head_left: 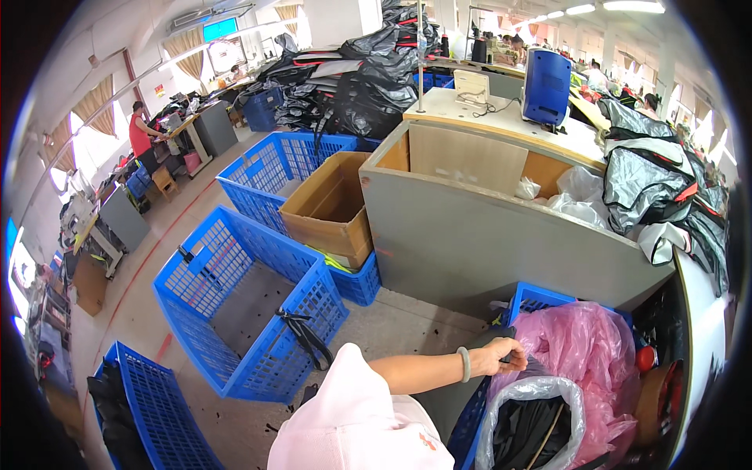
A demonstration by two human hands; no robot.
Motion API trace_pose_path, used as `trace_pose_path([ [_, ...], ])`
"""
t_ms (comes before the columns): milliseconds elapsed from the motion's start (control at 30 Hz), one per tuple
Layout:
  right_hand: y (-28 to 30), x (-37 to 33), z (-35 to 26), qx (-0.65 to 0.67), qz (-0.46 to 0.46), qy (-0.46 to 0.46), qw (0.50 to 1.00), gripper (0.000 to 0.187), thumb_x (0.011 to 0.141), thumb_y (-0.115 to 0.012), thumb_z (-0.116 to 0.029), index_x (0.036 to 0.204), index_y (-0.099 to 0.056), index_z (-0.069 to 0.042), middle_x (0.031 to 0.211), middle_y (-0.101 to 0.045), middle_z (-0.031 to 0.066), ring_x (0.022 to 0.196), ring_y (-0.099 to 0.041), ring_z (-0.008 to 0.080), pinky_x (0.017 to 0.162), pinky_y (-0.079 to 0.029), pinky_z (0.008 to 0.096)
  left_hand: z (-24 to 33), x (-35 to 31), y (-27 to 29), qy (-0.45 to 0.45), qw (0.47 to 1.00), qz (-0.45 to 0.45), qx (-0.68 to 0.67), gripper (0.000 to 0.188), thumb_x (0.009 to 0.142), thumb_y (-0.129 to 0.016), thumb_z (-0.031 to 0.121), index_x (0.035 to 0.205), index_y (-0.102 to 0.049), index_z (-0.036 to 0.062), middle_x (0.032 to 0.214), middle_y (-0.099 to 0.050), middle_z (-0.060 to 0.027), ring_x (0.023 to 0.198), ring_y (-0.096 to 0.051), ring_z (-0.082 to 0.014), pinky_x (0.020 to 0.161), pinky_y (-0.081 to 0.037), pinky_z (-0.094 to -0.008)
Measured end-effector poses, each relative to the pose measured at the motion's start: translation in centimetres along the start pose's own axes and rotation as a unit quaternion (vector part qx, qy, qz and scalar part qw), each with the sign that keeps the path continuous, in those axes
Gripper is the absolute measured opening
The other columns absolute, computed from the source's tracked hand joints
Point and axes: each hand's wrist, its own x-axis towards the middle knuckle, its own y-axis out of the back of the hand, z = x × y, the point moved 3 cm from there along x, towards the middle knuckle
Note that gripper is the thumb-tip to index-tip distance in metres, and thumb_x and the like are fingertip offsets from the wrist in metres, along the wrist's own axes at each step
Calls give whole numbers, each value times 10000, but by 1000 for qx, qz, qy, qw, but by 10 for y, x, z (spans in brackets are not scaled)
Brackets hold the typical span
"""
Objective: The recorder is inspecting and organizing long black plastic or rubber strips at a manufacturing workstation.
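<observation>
The left hand (505,357) half-curls beside a pink plastic bag (581,341), grip impossible to tell; right hand out of view.

the crumpled plastic bag (591,341) is translucent pink, the strips (517,427) black, the liner (578,407) whitish. the garment (345,423) is pale pink with a small orange mark, the bangle (465,365) milky grey-green. lattice-patterned crates (258,374) are bright blue, the carton (321,227) brown, the panel (462,251) grey, the heaped fabric (638,184) silver, black and red.
</observation>
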Motion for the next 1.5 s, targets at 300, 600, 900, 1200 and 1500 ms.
trace_pose_path([
  [300,-28,4,42,-88,82,31,992,568,735,-622,-309,1209,-510,-18,1139,-540,267,1017,-510,452,866,-393,544,-12,9,9,0,998,-48,50,155,768,-571,199,678,-582,74,745,-651,-102,654,-651,-211,574,-489,-318],
  [600,16,-26,24,-34,49,-8,998,393,833,-587,-232,1129,-554,23,1000,-599,238,940,-563,398,823,-446,456,9,-1,-4,-52,998,-13,-34,412,803,-668,395,645,-490,58,666,-578,-91,619,-633,-205,499,-531,-305],
  [900,103,-39,-93,412,-133,-83,898,280,852,-549,3,1128,-587,33,952,-610,46,787,-543,114,689,-428,226,72,21,-5,-2,982,0,-187,524,718,-675,569,593,-495,92,661,-589,-120,659,-613,-271,612,-533,-416],
  [1200,121,-35,-113,356,-67,10,932,270,767,-645,37,1026,-666,-35,724,-568,64,617,-507,128,562,-393,240,13,27,-51,67,987,-18,-145,468,753,-690,491,568,-477,117,598,-561,-40,674,-600,-241,745,-487,-444],
  [1500,127,-43,-123,342,-67,-1,937,291,753,-660,36,1032,-671,-47,729,-567,69,640,-535,140,570,-404,237,2,27,-53,52,993,-15,-108,458,745,-707,480,584,-469,124,603,-552,-63,662,-606,-262,768,-487,-421],
])
